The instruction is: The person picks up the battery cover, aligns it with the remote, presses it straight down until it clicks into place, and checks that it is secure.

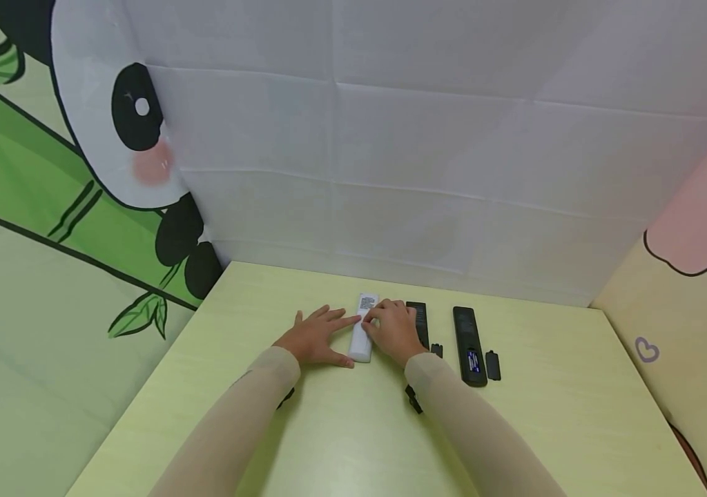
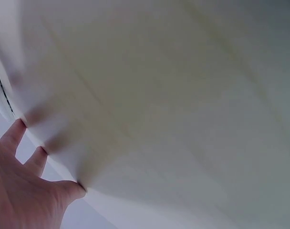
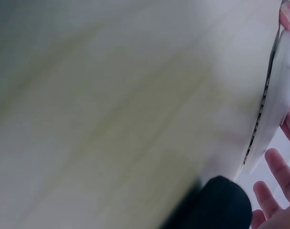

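A white remote control lies back up on the table, a printed label near its far end. My left hand is spread at its left side. Its straight index finger touches the remote's edge and the thumb lies by the near end. From the right, my right hand has bent thumb and index finger pinching at the middle of the remote. The right wrist view shows the white remote's side low against the table. In the left wrist view the left hand has its fingertips on the tabletop.
Right of the hands, a black remote is partly hidden by my right hand, with a small black cover beside it. Farther right, another black remote shows batteries in its open compartment, next to its cover. Printed cloth walls surround the table.
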`<move>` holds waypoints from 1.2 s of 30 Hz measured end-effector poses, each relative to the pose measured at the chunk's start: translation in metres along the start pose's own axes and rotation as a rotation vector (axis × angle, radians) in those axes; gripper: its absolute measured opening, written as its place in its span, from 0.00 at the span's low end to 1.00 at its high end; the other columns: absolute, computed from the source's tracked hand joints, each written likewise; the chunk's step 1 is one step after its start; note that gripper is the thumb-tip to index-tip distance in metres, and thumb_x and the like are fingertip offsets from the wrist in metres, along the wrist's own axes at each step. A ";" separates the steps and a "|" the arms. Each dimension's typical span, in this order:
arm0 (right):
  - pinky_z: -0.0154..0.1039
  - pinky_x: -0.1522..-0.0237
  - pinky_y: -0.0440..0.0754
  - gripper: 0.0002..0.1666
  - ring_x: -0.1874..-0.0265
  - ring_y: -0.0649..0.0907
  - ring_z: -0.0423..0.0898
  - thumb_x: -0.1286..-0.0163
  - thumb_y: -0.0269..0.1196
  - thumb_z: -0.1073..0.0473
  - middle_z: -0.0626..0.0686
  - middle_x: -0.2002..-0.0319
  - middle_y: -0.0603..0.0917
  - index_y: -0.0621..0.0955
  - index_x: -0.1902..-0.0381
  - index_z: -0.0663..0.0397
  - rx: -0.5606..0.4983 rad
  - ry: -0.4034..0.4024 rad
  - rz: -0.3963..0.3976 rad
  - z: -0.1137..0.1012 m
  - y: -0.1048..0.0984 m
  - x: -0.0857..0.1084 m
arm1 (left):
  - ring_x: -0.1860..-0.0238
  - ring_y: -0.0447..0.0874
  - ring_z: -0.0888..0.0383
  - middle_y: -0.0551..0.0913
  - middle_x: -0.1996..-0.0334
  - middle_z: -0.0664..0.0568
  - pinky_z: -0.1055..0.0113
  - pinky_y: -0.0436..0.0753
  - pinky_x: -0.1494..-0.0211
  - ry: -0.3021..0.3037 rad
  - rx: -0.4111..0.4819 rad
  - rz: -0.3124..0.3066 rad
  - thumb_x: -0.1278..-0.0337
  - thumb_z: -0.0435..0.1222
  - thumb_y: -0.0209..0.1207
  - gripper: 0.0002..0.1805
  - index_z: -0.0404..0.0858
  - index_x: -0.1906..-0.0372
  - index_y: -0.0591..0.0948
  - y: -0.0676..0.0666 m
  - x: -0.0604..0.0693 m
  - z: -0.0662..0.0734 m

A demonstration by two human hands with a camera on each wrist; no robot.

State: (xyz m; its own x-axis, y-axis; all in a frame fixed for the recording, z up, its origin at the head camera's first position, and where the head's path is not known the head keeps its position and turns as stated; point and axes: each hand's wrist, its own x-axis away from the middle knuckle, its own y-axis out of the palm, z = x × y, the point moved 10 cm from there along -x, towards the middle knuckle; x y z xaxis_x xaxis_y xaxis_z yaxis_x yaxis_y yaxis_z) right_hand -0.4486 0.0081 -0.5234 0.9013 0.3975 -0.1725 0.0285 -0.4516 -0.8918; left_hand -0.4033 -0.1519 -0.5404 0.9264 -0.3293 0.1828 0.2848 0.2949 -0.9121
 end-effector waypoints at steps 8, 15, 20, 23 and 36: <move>0.66 0.28 0.77 0.08 0.28 0.85 0.64 0.15 0.76 0.47 0.53 0.38 0.93 0.98 0.55 0.38 0.013 -0.011 0.006 -0.003 -0.003 -0.001 | 0.00 0.52 0.31 0.62 0.02 0.49 0.07 0.49 0.10 -0.003 -0.008 -0.006 0.38 0.76 0.76 0.59 0.72 0.05 0.65 0.004 -0.005 -0.009; 0.66 0.29 0.78 0.08 0.28 0.85 0.64 0.15 0.76 0.46 0.53 0.38 0.94 0.98 0.54 0.38 0.021 -0.007 0.000 -0.005 -0.003 -0.003 | 0.00 0.52 0.31 0.63 0.02 0.49 0.06 0.49 0.11 0.001 0.002 -0.002 0.39 0.76 0.77 0.60 0.71 0.05 0.65 0.003 -0.005 -0.011; 0.66 0.28 0.77 0.08 0.27 0.85 0.64 0.15 0.76 0.47 0.53 0.37 0.94 0.98 0.53 0.38 0.018 0.001 -0.011 -0.007 -0.003 -0.003 | 0.00 0.52 0.31 0.63 0.02 0.48 0.06 0.49 0.11 0.005 0.008 0.002 0.38 0.76 0.77 0.60 0.70 0.05 0.65 0.002 -0.002 -0.011; 0.67 0.28 0.77 0.08 0.27 0.85 0.64 0.15 0.76 0.47 0.53 0.38 0.94 0.98 0.53 0.38 0.015 0.002 -0.012 -0.008 -0.004 -0.004 | 0.01 0.53 0.31 0.64 0.03 0.48 0.06 0.50 0.11 0.006 0.003 0.005 0.39 0.76 0.77 0.60 0.69 0.05 0.65 0.002 -0.003 -0.012; 0.66 0.28 0.77 0.08 0.28 0.85 0.64 0.15 0.76 0.47 0.53 0.38 0.94 0.99 0.52 0.38 0.019 -0.003 -0.017 -0.013 -0.008 -0.006 | 0.00 0.51 0.31 0.62 0.02 0.48 0.07 0.48 0.10 -0.003 0.013 -0.001 0.37 0.75 0.77 0.60 0.69 0.04 0.65 -0.004 0.000 -0.013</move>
State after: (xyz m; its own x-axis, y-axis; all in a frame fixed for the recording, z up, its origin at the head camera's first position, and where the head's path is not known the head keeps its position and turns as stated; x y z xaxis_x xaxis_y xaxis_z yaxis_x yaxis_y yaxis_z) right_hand -0.4482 -0.0014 -0.5101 0.8996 0.4068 -0.1587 0.0350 -0.4294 -0.9024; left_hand -0.4082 -0.1650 -0.5413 0.9269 -0.3269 0.1843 0.2885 0.3068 -0.9070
